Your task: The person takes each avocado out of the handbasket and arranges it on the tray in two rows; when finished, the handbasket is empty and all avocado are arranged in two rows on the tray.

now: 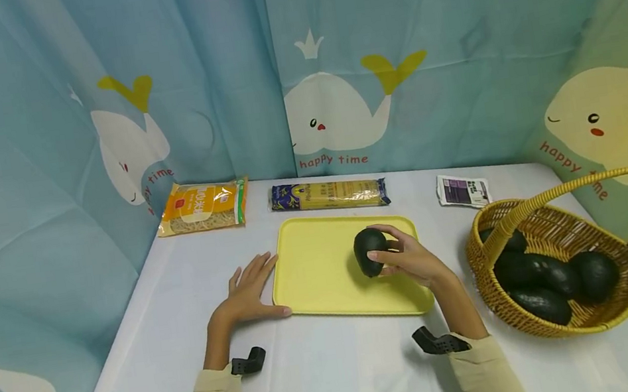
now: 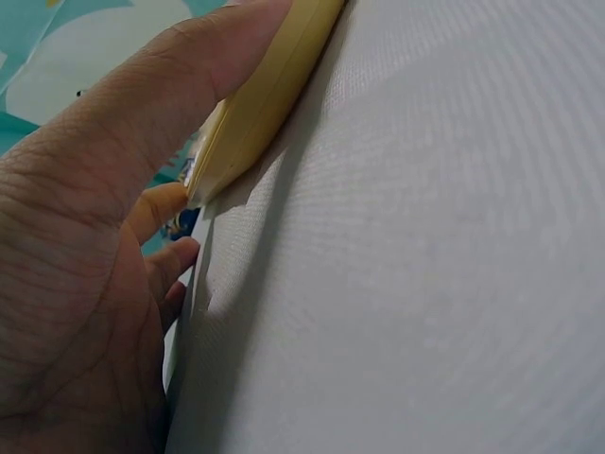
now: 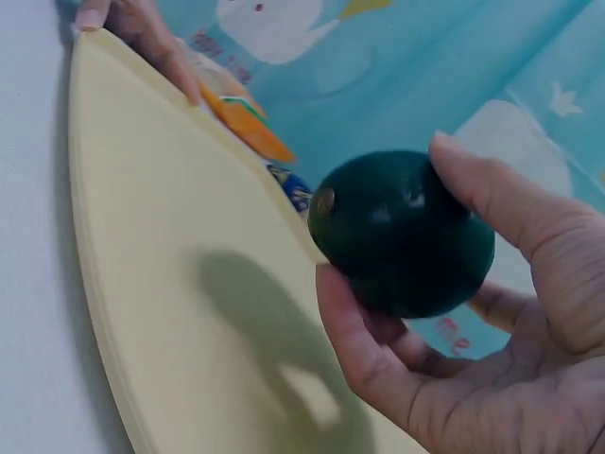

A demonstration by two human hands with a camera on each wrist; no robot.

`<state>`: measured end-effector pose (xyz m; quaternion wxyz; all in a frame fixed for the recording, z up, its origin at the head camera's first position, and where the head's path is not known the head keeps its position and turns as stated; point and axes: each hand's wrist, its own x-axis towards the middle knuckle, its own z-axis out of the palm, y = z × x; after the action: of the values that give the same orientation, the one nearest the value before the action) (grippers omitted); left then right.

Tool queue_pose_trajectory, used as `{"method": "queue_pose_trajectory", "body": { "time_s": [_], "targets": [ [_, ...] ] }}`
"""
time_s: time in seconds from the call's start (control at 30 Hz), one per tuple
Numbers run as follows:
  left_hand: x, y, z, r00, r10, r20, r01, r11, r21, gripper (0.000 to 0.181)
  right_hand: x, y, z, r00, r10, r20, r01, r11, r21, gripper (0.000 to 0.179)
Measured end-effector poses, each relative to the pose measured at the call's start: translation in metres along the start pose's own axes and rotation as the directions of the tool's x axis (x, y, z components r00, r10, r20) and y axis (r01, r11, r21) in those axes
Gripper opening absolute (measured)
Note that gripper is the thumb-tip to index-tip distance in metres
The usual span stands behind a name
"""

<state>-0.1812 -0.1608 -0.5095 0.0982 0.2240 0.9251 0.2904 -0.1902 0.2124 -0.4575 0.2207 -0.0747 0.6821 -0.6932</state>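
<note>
My right hand grips a dark green avocado between thumb and fingers, over the right half of the yellow tray. In the right wrist view, the avocado is glossy with a small brown stem scar, held above the tray, which carries its shadow. At the tray's left side, my left hand has its fingers stretched along the edge and its thumb at the near left corner. The left wrist view shows the thumb against the tray's outer wall.
On the right stands a wicker basket with a tall handle, holding several dark green avocado-like pieces. Along the back lie an orange food bag, a long yellow and blue packet and a small white and purple pouch. A patterned curtain hangs behind.
</note>
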Motion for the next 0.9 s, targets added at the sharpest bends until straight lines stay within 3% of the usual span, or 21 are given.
{"method": "queue_pose_trajectory", "body": {
  "time_s": [0.2, 0.4, 0.9],
  "targets": [
    [0.0, -0.002, 0.002, 1.0, -0.007, 0.003, 0.007, 1.0, -0.017, 0.122, 0.023, 0.006, 0.017, 0.995, 0.078, -0.067, -0.08, 0.996, -0.031, 0.075],
    [0.0, 0.0, 0.0, 1.0, -0.005, -0.003, 0.005, 1.0, -0.003, 0.12, 0.044, 0.008, 0.034, 0.988, 0.075, -0.139, -0.082, 0.995, -0.05, 0.075],
    [-0.001, 0.006, -0.003, 1.0, -0.025, 0.014, 0.025, 1.0, 0.016, 0.115, 0.092, 0.007, 0.069, 0.985, 0.06, -0.161, -0.071, 0.995, -0.064, 0.073]
  ]
}}
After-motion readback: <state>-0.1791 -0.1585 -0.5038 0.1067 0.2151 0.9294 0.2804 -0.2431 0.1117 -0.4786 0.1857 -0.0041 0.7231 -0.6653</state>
